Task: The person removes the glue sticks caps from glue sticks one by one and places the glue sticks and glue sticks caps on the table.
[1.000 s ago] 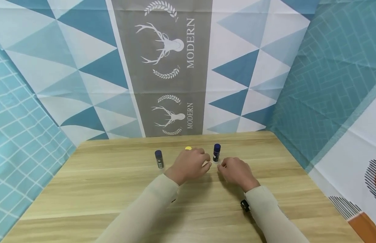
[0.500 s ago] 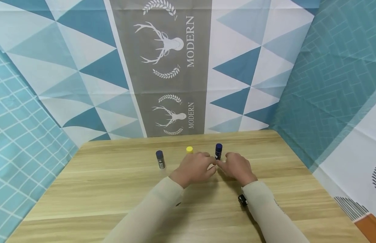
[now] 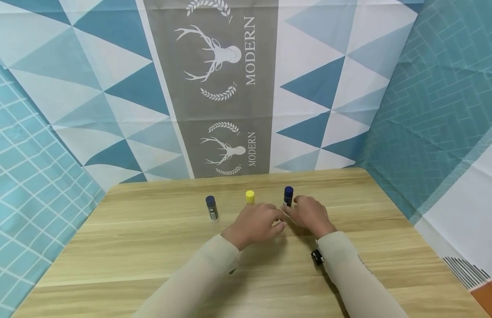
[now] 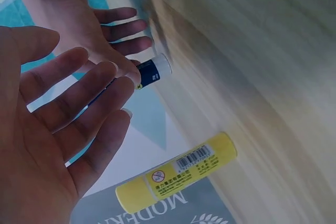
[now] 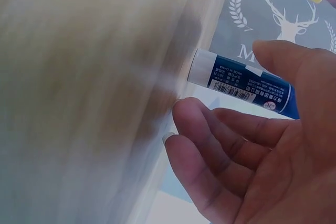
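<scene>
Three glue sticks stand upright in a row on the wooden table. My right hand (image 3: pixel 309 214) is at the blue glue stick (image 3: pixel 288 194), thumb on one side and fingers on the other. In the right wrist view, the blue glue stick (image 5: pixel 236 80) lies between the thumb and the loosely bent fingers, without a visible grip. My left hand (image 3: pixel 257 223) hovers beside it with relaxed fingers, holding nothing. Behind it stands the yellow glue stick (image 3: pixel 250 197), its lower part hidden in the head view. A dark-capped, grey-bodied glue stick (image 3: pixel 211 208) stands farther left.
The wooden table (image 3: pixel 122 247) ends at a patterned cloth backdrop (image 3: pixel 226 88) behind the glue sticks. Tiled-pattern cloth hangs on both sides. A small black item (image 3: pixel 317 257) is at the right sleeve's cuff.
My right hand has moved forward to the blue glue stick, its thumb and fingers coming to either side. The left hand has shifted slightly right and nearer, uncovering more of the yellow glue stick.
</scene>
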Tool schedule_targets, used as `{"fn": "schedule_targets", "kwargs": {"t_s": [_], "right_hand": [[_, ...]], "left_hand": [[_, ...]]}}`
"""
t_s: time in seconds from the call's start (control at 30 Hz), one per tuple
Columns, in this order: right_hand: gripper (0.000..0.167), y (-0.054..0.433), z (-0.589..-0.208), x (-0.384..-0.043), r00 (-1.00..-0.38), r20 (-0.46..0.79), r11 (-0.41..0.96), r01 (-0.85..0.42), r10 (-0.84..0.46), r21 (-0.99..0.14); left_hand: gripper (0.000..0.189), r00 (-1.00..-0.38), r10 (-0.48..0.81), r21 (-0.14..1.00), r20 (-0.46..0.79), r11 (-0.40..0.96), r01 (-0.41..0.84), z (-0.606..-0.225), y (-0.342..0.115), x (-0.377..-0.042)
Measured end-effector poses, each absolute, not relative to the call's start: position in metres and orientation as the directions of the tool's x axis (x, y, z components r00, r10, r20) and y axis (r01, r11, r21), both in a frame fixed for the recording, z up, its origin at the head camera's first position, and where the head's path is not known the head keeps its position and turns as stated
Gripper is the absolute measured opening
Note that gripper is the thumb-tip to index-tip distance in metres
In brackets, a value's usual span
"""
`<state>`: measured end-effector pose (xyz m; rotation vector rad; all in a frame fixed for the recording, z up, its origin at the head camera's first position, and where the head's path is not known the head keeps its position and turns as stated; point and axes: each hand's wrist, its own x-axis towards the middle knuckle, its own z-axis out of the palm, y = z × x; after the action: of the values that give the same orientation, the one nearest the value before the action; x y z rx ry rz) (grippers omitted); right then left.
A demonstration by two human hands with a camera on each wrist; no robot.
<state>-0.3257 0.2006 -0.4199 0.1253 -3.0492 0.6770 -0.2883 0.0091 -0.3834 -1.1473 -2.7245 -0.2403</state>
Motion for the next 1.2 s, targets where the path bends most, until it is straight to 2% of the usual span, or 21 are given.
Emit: {"fn": "schedule_targets", "kwargs": {"t_s": [0.2,0.33,0.53,0.67,0.8,1.2], "right_hand": [[0.041,0.202,-0.422,-0.328,-0.995,0.037,0.895,-0.097,-0.09,-0.435],[0.042,0.204,-0.423,-0.33,-0.993,0.061,0.896,-0.116,-0.099,-0.43],[0.045,0.207,-0.426,-0.33,-0.991,0.061,0.889,-0.132,-0.117,-0.438],[0.037,0.208,-0.426,-0.326,-0.989,0.065,0.88,-0.145,-0.13,-0.452],[0.03,0.208,-0.424,-0.322,-0.986,0.096,0.863,-0.164,-0.134,-0.478],[0.02,0.205,-0.412,-0.316,-0.986,0.129,0.81,-0.164,-0.109,-0.563]], "left_hand": [[0.024,-0.675,0.699,0.122,0.236,0.668,0.734,-0.387,0.009,-0.285],[0.023,-0.673,0.698,0.133,0.245,0.663,0.737,-0.389,0.01,-0.284],[0.022,-0.701,0.677,0.142,0.225,0.689,0.711,-0.393,0.008,-0.283],[0.021,-0.728,0.646,0.162,0.229,0.712,0.683,-0.395,0.007,-0.283],[0.02,-0.743,0.613,0.174,0.267,0.728,0.663,-0.392,0.008,-0.284],[0.02,-0.698,0.583,0.127,0.415,0.723,0.679,-0.386,0.013,-0.284]]}}
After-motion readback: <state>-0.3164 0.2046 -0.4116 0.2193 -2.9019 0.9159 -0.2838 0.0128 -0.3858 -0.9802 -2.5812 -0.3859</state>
